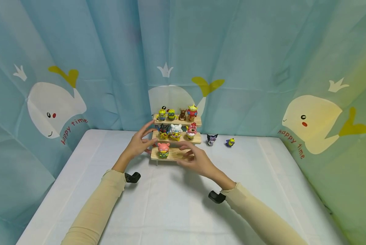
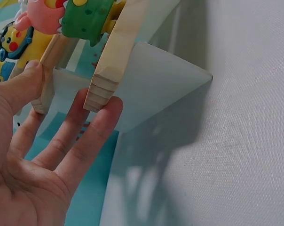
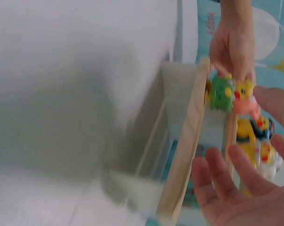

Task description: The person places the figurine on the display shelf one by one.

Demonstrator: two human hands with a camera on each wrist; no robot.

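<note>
A three-tier display stand [image 1: 177, 157] with wooden boards stands at the back of the table. On its lowest board sits a pink-hooded duck figure [image 1: 163, 150] with a green body. My left hand [image 1: 137, 143] grips the stand's left end; in the left wrist view its thumb lies on the end of the middle board [image 2: 51, 70], and other fingertips [image 2: 111, 107] touch the lowest board's end. At the lowest board's right part, my right hand [image 1: 198, 161] has its fingers spread and loosely bent, with nothing between them.
Several small figures [image 1: 176, 132] stand on the middle board, and several more [image 1: 171, 115] on the top one. Right of the stand, a dark-eared figure [image 1: 212, 139] and a small yellow-and-purple figure [image 1: 230, 142] are on the white tablecloth [image 1: 170, 211]. A blue curtain [image 1: 247, 61] hangs close behind.
</note>
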